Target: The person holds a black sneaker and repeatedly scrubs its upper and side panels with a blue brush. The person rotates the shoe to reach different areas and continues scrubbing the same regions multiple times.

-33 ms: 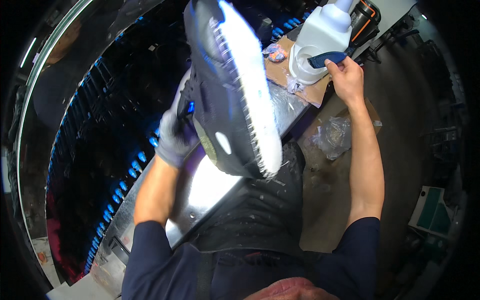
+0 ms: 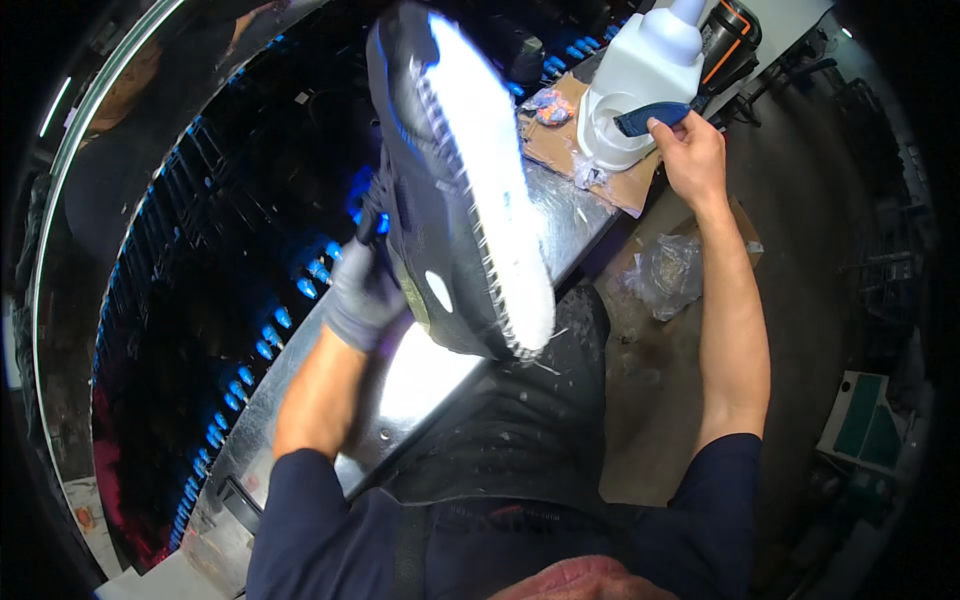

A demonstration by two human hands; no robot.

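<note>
Where the black, white-soled shoe (image 2: 450, 200) is: up over shiny metal bench (image 2: 428, 375), L of centre.
Grey-gloved L hand (image 2: 365, 300): holding shoe, fingers partly hid. from here.
Bare R hand (image 2: 692, 160): fingers pinching flat dark-blue tool (image 2: 657, 117), tip at white plastic bottle w/ round cup (image 2: 645, 60), far R.

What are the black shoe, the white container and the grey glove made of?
Black shoe: maybe fabric or synthetic leather, mostly matte; pale stitches run along its edge, but I can't tell which it is.
White container: probably plastic, because it's smooth, moulded-looking and softly shiny.
Grey glove: likely knitted cloth, dull and close-fitting.
</note>
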